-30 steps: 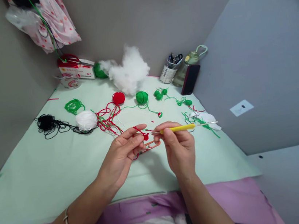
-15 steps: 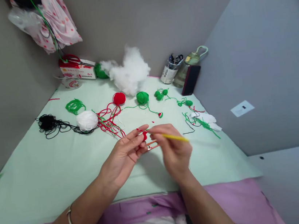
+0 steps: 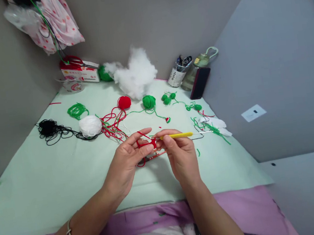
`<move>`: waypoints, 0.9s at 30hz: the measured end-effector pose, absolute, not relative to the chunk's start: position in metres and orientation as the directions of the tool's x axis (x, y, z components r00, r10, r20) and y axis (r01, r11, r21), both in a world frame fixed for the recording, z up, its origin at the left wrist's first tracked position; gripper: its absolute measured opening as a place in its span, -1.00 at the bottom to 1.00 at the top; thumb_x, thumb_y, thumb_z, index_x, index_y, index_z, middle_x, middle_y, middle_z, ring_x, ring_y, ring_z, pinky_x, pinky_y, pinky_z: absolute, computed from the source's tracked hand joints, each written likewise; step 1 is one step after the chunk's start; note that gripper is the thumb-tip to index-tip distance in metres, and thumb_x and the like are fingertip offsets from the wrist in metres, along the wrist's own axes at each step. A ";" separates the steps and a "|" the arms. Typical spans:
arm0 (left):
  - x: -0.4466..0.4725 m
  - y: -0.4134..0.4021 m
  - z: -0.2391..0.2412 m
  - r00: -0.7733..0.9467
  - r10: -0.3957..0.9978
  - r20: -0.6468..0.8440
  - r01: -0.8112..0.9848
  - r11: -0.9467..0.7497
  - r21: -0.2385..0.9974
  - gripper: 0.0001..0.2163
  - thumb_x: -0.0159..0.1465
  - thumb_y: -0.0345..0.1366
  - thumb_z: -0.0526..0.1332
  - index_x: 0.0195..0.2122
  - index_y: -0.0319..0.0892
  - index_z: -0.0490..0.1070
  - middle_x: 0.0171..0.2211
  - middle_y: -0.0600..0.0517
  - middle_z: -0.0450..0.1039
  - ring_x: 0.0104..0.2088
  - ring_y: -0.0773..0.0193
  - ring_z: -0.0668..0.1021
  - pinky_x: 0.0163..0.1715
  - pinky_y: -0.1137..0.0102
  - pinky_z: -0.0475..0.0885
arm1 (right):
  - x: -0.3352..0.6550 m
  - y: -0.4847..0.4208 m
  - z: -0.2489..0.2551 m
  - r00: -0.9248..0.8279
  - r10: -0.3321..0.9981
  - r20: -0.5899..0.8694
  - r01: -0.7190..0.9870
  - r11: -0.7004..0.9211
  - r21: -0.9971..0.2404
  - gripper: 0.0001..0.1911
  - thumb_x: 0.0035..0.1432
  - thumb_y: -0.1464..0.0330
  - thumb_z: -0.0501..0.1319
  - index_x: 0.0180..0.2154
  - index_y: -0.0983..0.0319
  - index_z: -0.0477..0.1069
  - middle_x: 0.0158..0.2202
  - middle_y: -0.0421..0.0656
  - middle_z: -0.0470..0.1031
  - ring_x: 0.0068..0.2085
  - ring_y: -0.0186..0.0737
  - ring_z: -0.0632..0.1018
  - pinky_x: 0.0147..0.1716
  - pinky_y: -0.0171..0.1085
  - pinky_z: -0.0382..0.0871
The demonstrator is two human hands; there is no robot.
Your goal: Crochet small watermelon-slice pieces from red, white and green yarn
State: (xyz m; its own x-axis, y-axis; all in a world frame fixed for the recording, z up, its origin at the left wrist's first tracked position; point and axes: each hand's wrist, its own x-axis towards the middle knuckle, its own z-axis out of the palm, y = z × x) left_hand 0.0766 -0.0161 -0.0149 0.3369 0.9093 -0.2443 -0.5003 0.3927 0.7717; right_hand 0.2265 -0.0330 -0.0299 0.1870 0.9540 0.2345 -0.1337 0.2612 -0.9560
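My left hand [image 3: 123,160] pinches a small red crochet piece [image 3: 152,144] between thumb and fingers, and red yarn [image 3: 142,134] runs over its raised forefinger. A crochet hook [image 3: 178,135] with a yellow handle lies nearly level in my right hand [image 3: 184,158], gripped between thumb and fingers. Its left tip meets the red piece, while a thin metal end sticks out to the right. Behind the fingertips, an orange-and-dark tool [image 3: 157,154] on the table is partly hidden, so I cannot tell its kind.
Beyond my hands lie a red yarn ball [image 3: 124,102], white yarn ball [image 3: 90,126], green yarn ball [image 3: 149,102] and black yarn [image 3: 47,128]. White stuffing [image 3: 136,74] sits at the back. A phone [image 3: 200,83] leans against a bottle [image 3: 189,80] beside a pen cup [image 3: 177,75].
The hook has swung from a downward slant to nearly level, and its metal end now shows at right. My left fingers have spread, with red yarn now visible across them.
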 end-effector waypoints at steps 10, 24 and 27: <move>0.074 -0.017 -0.017 0.320 0.932 -0.169 -0.497 0.316 0.808 -0.66 0.18 -0.29 0.52 -0.01 -0.12 0.64 -0.29 0.05 0.67 -0.24 0.29 0.65 -0.10 0.41 0.49 | 0.220 -0.030 -0.024 0.194 0.956 0.221 -0.122 0.247 -0.961 -0.94 0.11 0.33 0.47 -0.31 0.12 0.66 -0.35 -0.23 0.64 -0.36 -0.31 0.61 -0.35 -0.33 0.55; 0.082 -0.020 -0.023 0.210 0.972 -0.110 -0.530 0.207 0.822 -0.66 0.15 -0.37 0.50 -0.02 -0.11 0.63 -0.37 0.12 0.54 -0.29 0.35 0.56 -0.18 0.47 0.46 | 0.203 -0.030 -0.029 0.375 0.903 0.211 -0.138 0.280 -0.950 -0.92 0.09 0.34 0.44 -0.32 0.17 0.61 -0.37 -0.22 0.60 -0.36 -0.30 0.57 -0.33 -0.30 0.52; 0.082 -0.022 -0.023 0.216 0.971 -0.098 -0.518 0.199 0.832 -0.61 0.17 -0.37 0.49 0.04 -0.10 0.59 -0.35 0.11 0.57 -0.28 0.36 0.57 -0.19 0.49 0.46 | 0.200 -0.032 -0.029 0.401 0.856 0.328 -0.024 0.367 -0.930 -0.95 0.14 0.42 0.40 -0.31 0.15 0.61 -0.36 -0.21 0.60 -0.33 -0.27 0.59 -0.32 -0.28 0.53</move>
State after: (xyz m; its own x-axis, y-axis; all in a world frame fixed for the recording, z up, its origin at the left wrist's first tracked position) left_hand 0.0825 -0.0223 -0.0231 0.2159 0.9714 -0.0983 -0.5181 0.1993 0.8318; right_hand 0.2000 -0.0321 -0.0288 0.4005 0.8557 0.3277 -0.0237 0.3672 -0.9298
